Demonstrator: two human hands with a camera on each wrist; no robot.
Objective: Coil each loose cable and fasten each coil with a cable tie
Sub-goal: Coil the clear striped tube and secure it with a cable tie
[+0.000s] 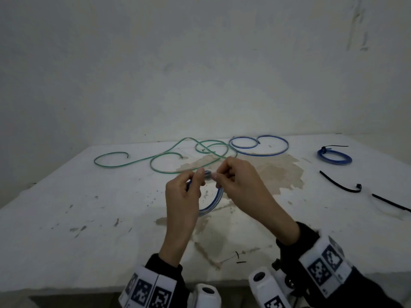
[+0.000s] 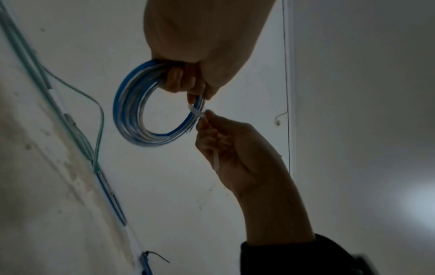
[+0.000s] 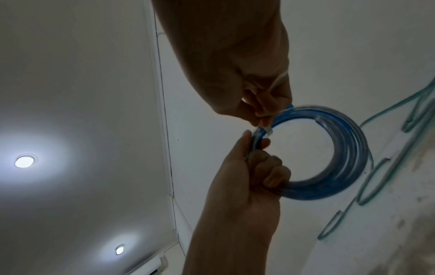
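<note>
Our left hand (image 1: 182,196) is gripping the blue coil (image 2: 132,111) above the surface (image 1: 89,196); our right hand (image 1: 240,181) fingers are pinching a white tie (image 2: 197,112) around it.

stained white table (image 1: 93,210) — bare wall (image 1: 200,63) | ceiling lights (image 3: 23,161) — lit

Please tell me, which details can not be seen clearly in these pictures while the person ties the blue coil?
- Head view: left hand and right hand cover most of the coiled blue cable; the clear plastic cable tie is blurred there.
- Wrist views: whether that tie's tail is through its head; fingers hide it.
- Head view: one black cable tie is cut by the right edge.
</note>
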